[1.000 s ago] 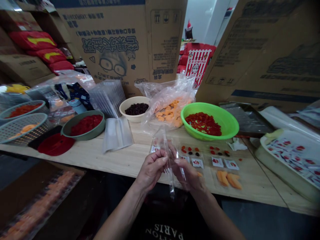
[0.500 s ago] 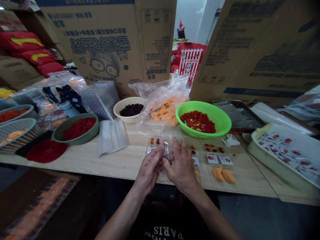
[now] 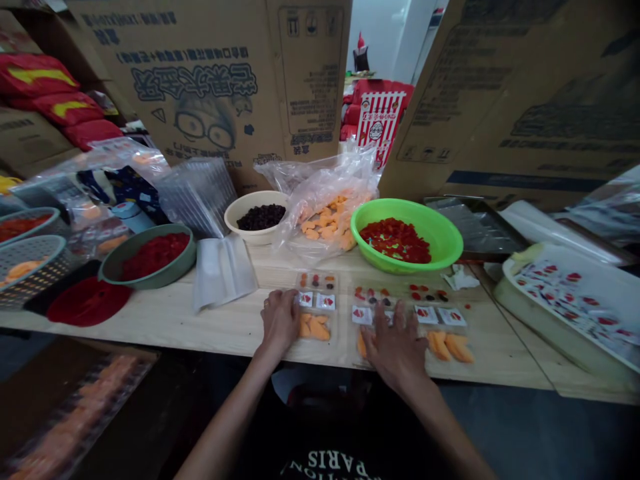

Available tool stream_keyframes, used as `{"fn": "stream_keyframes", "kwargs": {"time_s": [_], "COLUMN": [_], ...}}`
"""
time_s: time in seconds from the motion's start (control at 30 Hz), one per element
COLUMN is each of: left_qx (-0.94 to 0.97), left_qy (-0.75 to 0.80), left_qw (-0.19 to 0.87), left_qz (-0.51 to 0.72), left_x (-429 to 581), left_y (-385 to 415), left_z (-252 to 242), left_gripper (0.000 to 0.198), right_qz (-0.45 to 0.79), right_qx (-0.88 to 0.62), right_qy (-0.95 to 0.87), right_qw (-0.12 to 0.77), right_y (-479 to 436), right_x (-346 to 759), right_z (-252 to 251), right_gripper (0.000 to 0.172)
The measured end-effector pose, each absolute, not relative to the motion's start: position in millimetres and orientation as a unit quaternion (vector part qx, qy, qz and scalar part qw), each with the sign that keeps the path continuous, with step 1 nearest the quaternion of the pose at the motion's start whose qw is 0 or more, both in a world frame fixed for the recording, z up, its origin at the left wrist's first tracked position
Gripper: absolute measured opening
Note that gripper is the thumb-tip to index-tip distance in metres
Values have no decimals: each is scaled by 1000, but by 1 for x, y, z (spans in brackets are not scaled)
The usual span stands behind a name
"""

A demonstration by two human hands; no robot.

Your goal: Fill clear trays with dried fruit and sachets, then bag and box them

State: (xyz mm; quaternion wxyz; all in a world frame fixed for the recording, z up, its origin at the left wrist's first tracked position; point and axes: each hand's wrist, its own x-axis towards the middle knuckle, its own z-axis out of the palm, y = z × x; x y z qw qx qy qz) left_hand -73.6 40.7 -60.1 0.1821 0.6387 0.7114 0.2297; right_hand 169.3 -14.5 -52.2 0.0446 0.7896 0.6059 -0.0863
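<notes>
Beside the left edge of a clear plastic tray [image 3: 317,340] is my left hand [image 3: 280,320], fingers stretched along the rim. That tray's compartments hold small coloured pieces, two printed sachets [image 3: 326,302] and orange gummy-like pieces [image 3: 314,327]. My right hand [image 3: 396,343] lies palm down with fingers spread over a second filled tray [image 3: 367,337], hiding much of it. Right of that hand is a third tray [image 3: 453,340] with two sachets [image 3: 451,317] and orange pieces [image 3: 457,348]. Neither hand appears to grip anything.
Behind the trays stand a green bowl [image 3: 453,243] of red pieces, a plastic bag [image 3: 295,230] of orange pieces and a cream bowl [image 3: 233,217] of dark pieces. A tub of sachets [image 3: 520,310] is right. Left are a grey-green bowl [image 3: 143,280] and stacked clear trays [image 3: 197,197].
My hands were close together over clear plastic at the left and middle trays. They have parted, left hand leftward, right hand rightward, and the left tray now shows more fully.
</notes>
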Motion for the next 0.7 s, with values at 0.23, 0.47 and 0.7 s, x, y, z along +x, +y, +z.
{"fn": "stream_keyframes", "kwargs": {"time_s": [0.23,0.47,0.7], "left_qx": [692,677,725], "left_qy": [695,712,672], "left_qw": [174,180,150], "left_qz": [89,52,27], "left_x": [-11,8,14], "left_y": [61,26,66], "left_z": [-46,-57,-59], "left_gripper": [92,90,99], "right_qz": [-73,-48,-51], "right_qx": [770,769,716], "right_qy": [632,635,696], "right_qw": [46,57,-29], "right_y": [5,0,4], "right_x": [153,178,171], "right_z": [-57,-68,-73], "right_gripper": [83,86,66]}}
